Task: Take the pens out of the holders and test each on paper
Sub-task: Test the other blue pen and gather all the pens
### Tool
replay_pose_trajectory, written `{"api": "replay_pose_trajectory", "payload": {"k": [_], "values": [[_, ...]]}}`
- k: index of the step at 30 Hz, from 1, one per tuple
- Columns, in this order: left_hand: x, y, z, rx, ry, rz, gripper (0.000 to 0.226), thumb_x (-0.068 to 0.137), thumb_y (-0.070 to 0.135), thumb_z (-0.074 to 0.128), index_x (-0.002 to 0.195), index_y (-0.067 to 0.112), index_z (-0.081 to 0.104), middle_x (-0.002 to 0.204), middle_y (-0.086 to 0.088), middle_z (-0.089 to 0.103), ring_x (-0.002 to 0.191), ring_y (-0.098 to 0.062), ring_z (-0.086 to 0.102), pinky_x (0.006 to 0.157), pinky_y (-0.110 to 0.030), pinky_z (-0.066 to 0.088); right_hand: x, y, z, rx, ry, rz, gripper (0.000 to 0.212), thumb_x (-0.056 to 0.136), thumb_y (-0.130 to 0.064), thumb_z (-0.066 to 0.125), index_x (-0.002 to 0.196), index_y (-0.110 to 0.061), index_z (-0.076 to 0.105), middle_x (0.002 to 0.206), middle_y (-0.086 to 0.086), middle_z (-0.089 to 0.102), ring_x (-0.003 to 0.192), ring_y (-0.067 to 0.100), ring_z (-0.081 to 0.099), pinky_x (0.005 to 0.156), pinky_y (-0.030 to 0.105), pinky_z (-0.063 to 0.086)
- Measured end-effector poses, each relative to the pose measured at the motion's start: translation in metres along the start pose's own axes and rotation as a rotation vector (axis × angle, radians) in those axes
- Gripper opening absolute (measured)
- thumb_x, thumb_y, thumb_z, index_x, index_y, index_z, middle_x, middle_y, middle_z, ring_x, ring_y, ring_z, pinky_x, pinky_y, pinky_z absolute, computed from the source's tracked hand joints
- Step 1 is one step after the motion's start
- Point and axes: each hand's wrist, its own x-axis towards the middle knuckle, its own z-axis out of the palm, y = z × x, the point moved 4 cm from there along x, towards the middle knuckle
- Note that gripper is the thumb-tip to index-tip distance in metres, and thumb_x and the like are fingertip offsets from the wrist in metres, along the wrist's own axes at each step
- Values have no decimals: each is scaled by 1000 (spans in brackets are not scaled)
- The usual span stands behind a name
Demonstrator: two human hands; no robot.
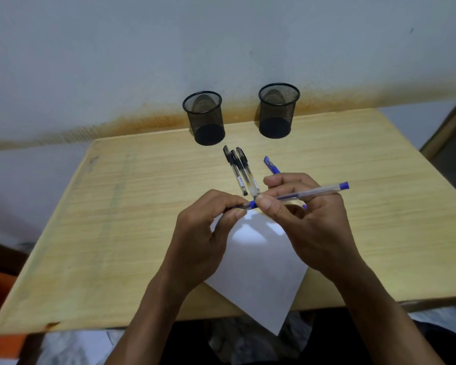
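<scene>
Wooden tabletop (116, 206) at frame centre: right hand (308, 219) fingers are pinching a blue pen (306, 194) while left hand (208, 233) fingers are pinching its cap end, apparently uncapping, above paper (256, 272); writing next.

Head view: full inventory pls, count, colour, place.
mesh holders: 2, black, far edge of the table by the wall, both look empty; second one to the right.
black pens: 3, clear barrels with black caps, lying side by side in front of the left holder.
blue pen on table: 1, blue cap, lying right of the black pens, partly hidden by the right hand.
held blue pen: 1, clear barrel, blue ends, above the paper.
paper: 1 sheet, white, near edge, overhanging it.
table: 1, light wood.
left hand: grips the pen's tip end.
right hand: grips the barrel.
</scene>
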Motion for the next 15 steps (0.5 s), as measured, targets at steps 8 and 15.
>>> {"api": "replay_pose_trajectory", "payload": {"k": [8,15], "values": [[4,11,-3,2,30,20,22,93,17,57,95,6,76,87,-1,73,79,-9,65,70,-22,51,-8,3,6,-11,96,57,23,74,-54,67,75,-32,75,81,-17,75,77,10,72,66,38,62],[13,-12,-12,-144,-25,-230,15,89,19,72,95,32,73,85,15,74,77,-5,69,71,-23,55,-1,0,-28,291,142,115,21,58,-28,88,76,-21,79,74,-4,76,65,11,70,61,22,56]]}}
